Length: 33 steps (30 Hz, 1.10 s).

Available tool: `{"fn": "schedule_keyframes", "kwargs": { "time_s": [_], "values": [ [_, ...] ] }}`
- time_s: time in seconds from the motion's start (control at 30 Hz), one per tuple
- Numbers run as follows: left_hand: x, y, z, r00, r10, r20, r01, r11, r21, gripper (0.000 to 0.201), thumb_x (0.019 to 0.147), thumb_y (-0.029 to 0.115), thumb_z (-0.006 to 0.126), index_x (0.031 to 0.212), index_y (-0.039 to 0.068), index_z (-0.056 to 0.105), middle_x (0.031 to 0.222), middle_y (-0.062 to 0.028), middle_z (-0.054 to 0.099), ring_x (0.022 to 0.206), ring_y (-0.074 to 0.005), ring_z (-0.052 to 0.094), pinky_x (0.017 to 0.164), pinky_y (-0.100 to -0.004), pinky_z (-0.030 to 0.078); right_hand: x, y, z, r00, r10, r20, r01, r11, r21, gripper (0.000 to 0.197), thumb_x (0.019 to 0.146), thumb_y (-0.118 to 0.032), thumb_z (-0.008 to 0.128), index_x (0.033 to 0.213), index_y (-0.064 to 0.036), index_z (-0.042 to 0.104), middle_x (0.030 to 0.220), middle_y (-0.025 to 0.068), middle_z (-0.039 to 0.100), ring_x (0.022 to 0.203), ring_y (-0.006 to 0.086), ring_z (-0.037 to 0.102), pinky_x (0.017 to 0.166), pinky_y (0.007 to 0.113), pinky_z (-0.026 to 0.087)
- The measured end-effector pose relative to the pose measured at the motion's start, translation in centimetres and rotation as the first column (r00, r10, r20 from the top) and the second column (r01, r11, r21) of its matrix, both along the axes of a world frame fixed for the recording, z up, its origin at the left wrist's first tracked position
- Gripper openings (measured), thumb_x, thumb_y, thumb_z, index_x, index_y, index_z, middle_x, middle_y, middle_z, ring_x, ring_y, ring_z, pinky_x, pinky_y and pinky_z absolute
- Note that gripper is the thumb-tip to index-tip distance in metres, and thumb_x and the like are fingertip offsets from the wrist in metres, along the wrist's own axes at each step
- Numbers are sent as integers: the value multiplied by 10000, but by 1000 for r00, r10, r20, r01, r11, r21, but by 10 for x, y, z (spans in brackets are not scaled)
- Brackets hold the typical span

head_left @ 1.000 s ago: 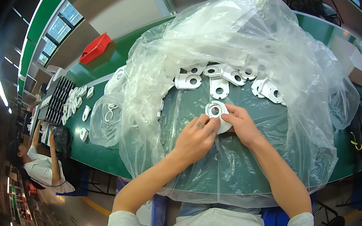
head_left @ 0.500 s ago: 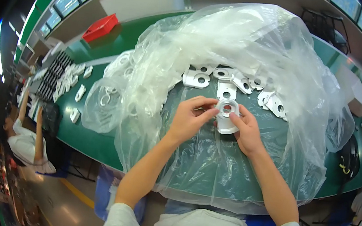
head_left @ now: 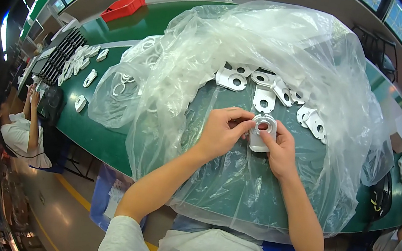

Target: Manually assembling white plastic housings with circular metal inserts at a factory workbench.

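Over the plastic-covered table, both hands hold one silver-white housing (head_left: 259,145), rounded at one end with a round hole through it. My left hand (head_left: 224,132) pinches the upper left of its rim between thumb and fingertips. Around the right side, my right hand (head_left: 283,150) is closed, its thumb lying on the face near the hole. Whether a separate ring sits in the round end, I cannot tell. Just beyond lies a similar housing (head_left: 264,103), with several more like it, such as the housing at left (head_left: 231,79) and the one at right (head_left: 317,126).
A large clear plastic sheet (head_left: 292,36) is heaped around the work spot on the green table (head_left: 104,136). White rings (head_left: 119,88) lie under plastic at left. Farther off are a red bin (head_left: 123,7), black racks (head_left: 61,58) and a co-worker (head_left: 24,136). A blue bin (head_left: 102,196) stands below.
The whole view has shifted a little. Both hands still grip the housing, which now shows its face more squarely; the left fingers have moved slightly along its rim.
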State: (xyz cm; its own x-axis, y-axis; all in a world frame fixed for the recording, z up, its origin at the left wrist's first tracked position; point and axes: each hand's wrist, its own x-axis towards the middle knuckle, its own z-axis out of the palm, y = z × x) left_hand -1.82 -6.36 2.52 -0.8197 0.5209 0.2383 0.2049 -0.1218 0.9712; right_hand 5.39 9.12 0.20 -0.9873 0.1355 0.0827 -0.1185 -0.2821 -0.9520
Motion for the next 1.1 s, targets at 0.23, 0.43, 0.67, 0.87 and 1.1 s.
{"fn": "schedule_keyframes", "kwargs": {
  "time_s": [0.23, 0.43, 0.67, 0.87, 1.1],
  "values": [
    [9, 0, 5, 997, 79, -17, -79, 997, -21, 98, 822, -2, 606, 890, -61, 645, 806, -78, 627, 614, -114, 603, 556, -233, 491, 1, -6, 0, 999, -17, -28, 17, 1000, 25, 186, 900, -89, 552, 1061, 2, 574, 969, 23, 608, 868, 82, 549, 772, 233, 440],
    [-4, 6, -20, 999, 2, -53, -9, 992, -128, 141, 828, 27, 588, 952, -18, 640, 843, -77, 629, 741, -152, 618, 621, -256, 503, -6, 1, -34, 975, -224, 14, 222, 971, 92, 268, 959, -222, 480, 1001, 6, 614, 926, 46, 631, 841, 102, 566, 744, 262, 462],
    [-2, -10, 13, 950, 43, -311, -118, 966, -229, 144, 802, 21, 597, 930, -23, 645, 842, -49, 581, 731, -115, 557, 645, -214, 432, -12, -16, -6, 989, -63, -134, 103, 942, 320, 271, 902, -238, 521, 850, 11, 615, 752, 86, 629, 730, 110, 551, 684, 299, 456],
    [-2, -3, 4, 907, -64, -417, -57, 961, -270, 102, 774, -35, 617, 874, -49, 622, 812, -50, 587, 734, -126, 548, 645, -229, 422, 6, -4, 1, 980, -101, -170, 150, 941, 305, 318, 890, -251, 530, 759, 33, 591, 671, 94, 597, 629, 151, 523, 617, 309, 427],
    [-4, -8, -7, 888, -7, -460, -117, 963, -241, 48, 847, -32, 563, 807, -51, 584, 729, -33, 533, 658, -69, 472, 578, -196, 361, 8, -14, 5, 980, -123, -159, 172, 922, 348, 349, 896, -268, 506, 746, 32, 604, 656, 99, 604, 598, 180, 538, 587, 325, 418]
  ]
}}
